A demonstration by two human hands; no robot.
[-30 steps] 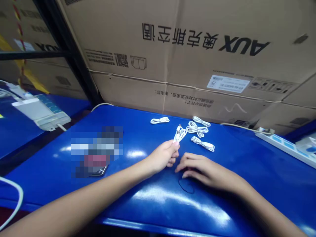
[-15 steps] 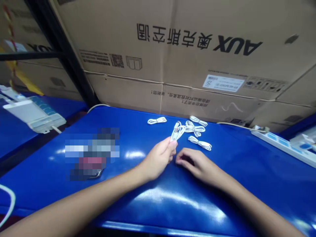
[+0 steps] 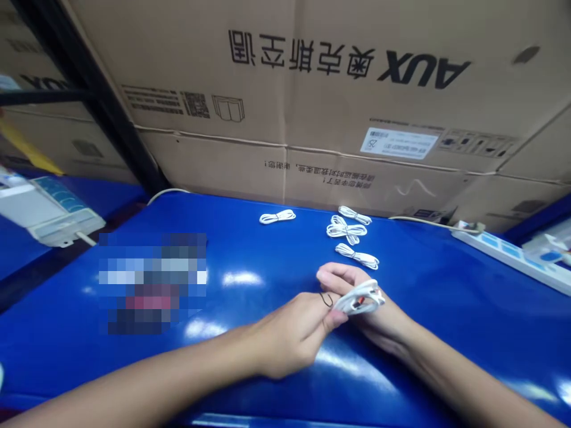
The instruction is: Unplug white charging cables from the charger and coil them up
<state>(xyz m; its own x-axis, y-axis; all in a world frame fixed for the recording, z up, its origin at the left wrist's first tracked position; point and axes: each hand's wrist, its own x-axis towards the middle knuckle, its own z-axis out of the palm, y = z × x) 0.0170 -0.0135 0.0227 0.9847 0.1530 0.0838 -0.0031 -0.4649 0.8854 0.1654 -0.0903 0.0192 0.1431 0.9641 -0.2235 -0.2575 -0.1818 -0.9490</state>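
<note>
The left hand (image 3: 292, 336), pinched firmly round a coiled white cable (image 3: 352, 299) at its 2 o'clock, has swung back toward the right hand (image 3: 384, 324), bringing cable and thin dark tie (image 3: 327, 304) together. The right hand's fingers curl, grip unclear; tied bundles (image 3: 348, 230) lie at 12.

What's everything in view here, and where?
cable bundles: four, white, table's back
held bundle: one, white, over table
thin band: one, black, centre
table: one, blue, underneath
pixelated patch: one, multicoloured, table's left; contents unclear
power strips: two, white and blue, both sides
cords: two, pale, table's back
cartons: several, brown, behind
rack frame: one, black, left
strip: one, yellow, far left
left hand: one, bare, gripping held bundle
right hand: one, bare, behind it
</note>
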